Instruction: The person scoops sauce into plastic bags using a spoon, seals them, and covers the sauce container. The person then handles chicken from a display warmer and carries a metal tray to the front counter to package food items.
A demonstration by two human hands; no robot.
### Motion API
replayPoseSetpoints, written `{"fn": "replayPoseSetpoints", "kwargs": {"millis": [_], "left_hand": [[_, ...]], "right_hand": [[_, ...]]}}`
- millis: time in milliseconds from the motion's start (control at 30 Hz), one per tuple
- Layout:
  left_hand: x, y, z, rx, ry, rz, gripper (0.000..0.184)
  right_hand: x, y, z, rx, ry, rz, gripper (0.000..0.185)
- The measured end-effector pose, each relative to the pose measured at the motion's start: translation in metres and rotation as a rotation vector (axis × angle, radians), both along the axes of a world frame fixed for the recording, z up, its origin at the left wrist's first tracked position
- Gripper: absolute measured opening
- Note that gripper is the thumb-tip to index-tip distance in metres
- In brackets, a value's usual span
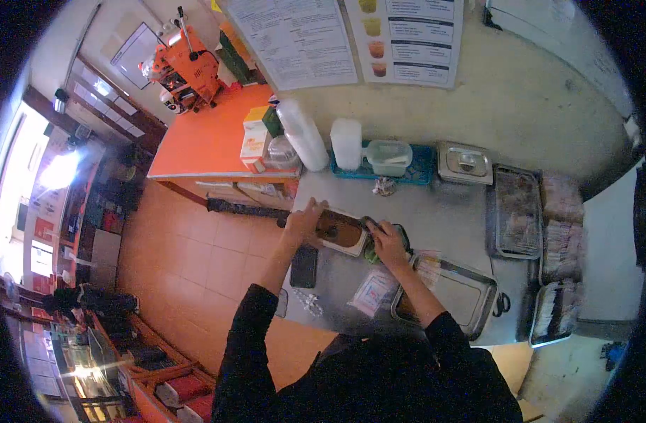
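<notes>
A rectangular metal food pan [352,250] with a smooth brown filling stands on the steel table. My left hand [305,220] is closed on the pan's left end, fingers at the rim. At the pan's right end is my right hand [388,245], its fingers curled round a dark object [369,223] too small to name. Something green [371,252] lies under that hand, partly hidden. A dark phone-like slab [304,267] lies below my left hand. Nearer me are a packet with printing [374,291] and a shallow metal tray [457,296].
Along the wall stand a tall stack of white cups [303,134], a blue tray [423,169] with plastic tubs, and a lidded steel pan [464,163]. Packed trays [518,211] line the right side. Scissors [502,304] lie beside the shallow tray. An orange counter [210,141] adjoins at left.
</notes>
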State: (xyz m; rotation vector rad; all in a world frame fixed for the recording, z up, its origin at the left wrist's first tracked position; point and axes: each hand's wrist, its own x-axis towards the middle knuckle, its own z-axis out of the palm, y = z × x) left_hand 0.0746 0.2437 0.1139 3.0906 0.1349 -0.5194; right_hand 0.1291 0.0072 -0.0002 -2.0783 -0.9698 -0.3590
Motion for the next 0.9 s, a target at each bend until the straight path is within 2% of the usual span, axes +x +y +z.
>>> {"fn": "replayPoseSetpoints", "kwargs": {"millis": [133,200,333,400,500,633,700,767,900], "left_hand": [[-0.006,-0.006,0.004,0.014,-0.025,0.035,0.116],[-0.01,-0.006,0.003,-0.008,-0.014,0.057,0.117],[-0.016,-0.005,-0.007,0.013,-0.047,0.051,0.119],[-0.022,-0.007,-0.011,0.046,-0.043,0.065,0.119],[-0.032,-0.008,-0.017,0.009,-0.113,0.066,0.118],[-0.038,-0.016,-0.026,-0.046,-0.178,0.178,0.115],[-0.042,-0.026,-0.029,-0.078,-0.217,0.219,0.115],[-0.045,-0.04,-0.031,-0.095,-0.266,0.36,0.115],[-0.046,-0.057,-0.02,-0.152,-0.245,0.462,0.116]], "right_hand": [[-0.016,-0.006,0.006,0.021,-0.037,0.03,0.048],[-0.028,-0.009,0.005,-0.029,0.174,0.087,0.049],[-0.049,-0.009,0.0,0.015,0.163,0.086,0.052],[-0.062,-0.008,0.001,0.032,0.036,0.059,0.041],[-0.075,-0.008,0.004,0.069,0.074,0.056,0.039],[-0.069,-0.016,0.015,0.038,0.023,0.04,0.039],[-0.06,-0.019,0.013,-0.043,0.231,0.038,0.05],[-0.055,-0.019,0.012,-0.039,0.184,0.015,0.05],[-0.062,-0.013,0.007,-0.083,0.139,-0.004,0.052]]}}
